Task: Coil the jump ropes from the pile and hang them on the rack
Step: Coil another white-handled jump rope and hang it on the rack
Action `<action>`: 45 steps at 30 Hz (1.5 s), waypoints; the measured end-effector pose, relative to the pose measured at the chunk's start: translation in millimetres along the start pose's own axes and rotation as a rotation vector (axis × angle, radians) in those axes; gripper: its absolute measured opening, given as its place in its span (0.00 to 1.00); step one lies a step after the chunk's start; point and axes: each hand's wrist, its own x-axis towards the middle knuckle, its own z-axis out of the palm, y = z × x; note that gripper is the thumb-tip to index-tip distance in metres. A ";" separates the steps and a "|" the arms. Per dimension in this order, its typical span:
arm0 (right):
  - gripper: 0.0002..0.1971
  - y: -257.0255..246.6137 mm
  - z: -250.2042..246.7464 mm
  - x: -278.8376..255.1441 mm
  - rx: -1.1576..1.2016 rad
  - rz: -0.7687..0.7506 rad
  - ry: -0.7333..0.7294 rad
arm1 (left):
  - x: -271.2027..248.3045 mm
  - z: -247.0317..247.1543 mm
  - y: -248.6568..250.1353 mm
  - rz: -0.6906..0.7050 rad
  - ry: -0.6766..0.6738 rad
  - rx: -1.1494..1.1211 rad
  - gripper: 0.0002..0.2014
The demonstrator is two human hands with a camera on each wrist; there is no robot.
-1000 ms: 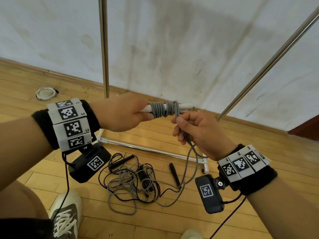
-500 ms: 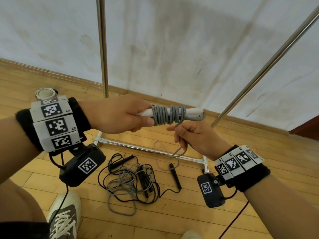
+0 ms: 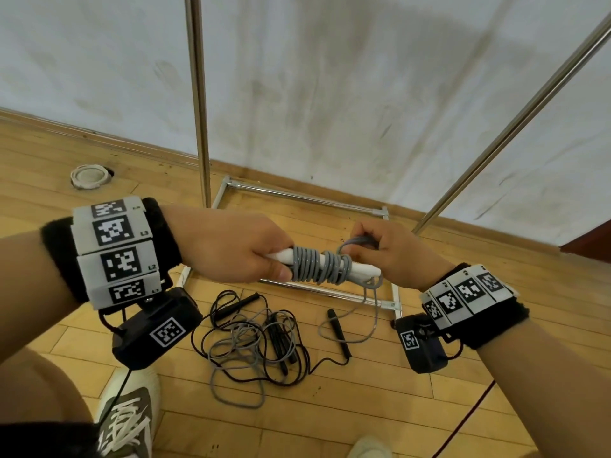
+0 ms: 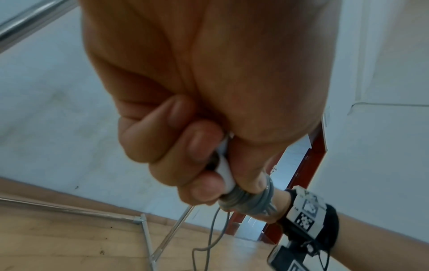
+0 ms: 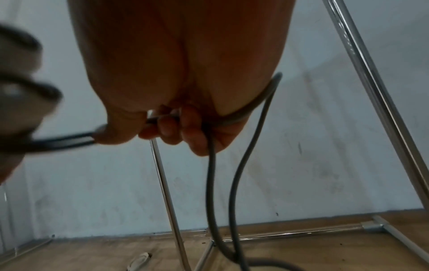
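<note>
My left hand grips the white handles of a grey jump rope, with the grey cord wound round them in many turns. In the left wrist view the fingers curl round the white handle beside the coil. My right hand pinches a doubled bit of grey cord just behind the coil. In the right wrist view the cord runs through that fist and hangs in a loop. A loose loop dangles toward the floor. The pile of ropes lies below.
The metal rack stands against the white wall, with an upright pole, a slanted pole and a base frame on the wooden floor. A black handle lies beside the pile. A white round fitting sits far left. My shoe is near.
My right hand has carried the cord up over the handles from the near side to the far side, adding to the coil. The hanging slack is shorter, and both hands sit lower in the view.
</note>
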 end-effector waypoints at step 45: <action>0.21 3.0 7.4 -1.3 0.197 -0.061 0.046 | -4.1 -9.3 -4.1 0.049 0.167 -0.217 0.10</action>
